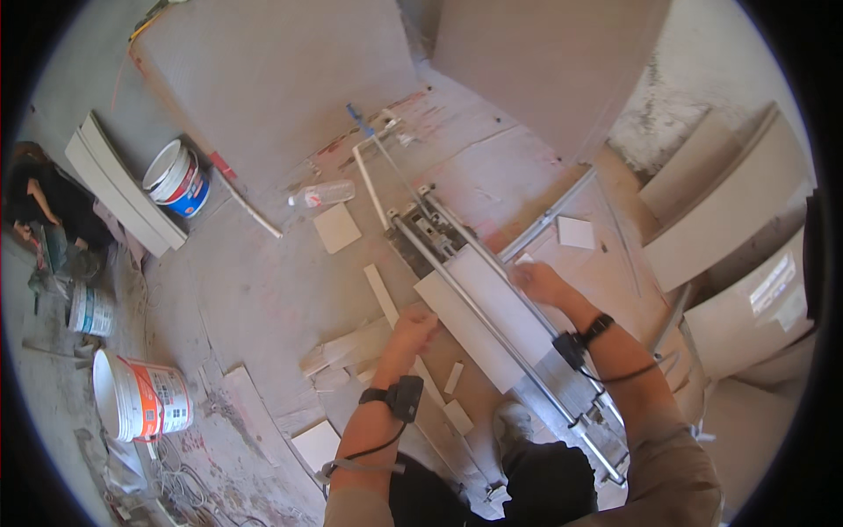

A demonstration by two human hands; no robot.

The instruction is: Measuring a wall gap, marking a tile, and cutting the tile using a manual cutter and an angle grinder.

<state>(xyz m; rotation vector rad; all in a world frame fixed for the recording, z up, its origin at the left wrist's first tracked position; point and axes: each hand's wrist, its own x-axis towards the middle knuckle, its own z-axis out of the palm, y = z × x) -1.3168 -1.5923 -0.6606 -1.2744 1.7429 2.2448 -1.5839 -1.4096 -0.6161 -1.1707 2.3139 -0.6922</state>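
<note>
On the dusty floor (263, 290), a long pale tile (492, 316) lies across the bed of a manual tile cutter (492, 290), under its two steel rails. Both hands touch that tile: the left hand (413, 327) is curled at its near left edge, the right hand (537, 283) lies flat with fingers spread on its far side. Small tile offcuts (337, 228) lie around the cutter, a plastic bottle (323, 194) lies beyond, and buckets (178, 178) stand well off to the left.
</note>
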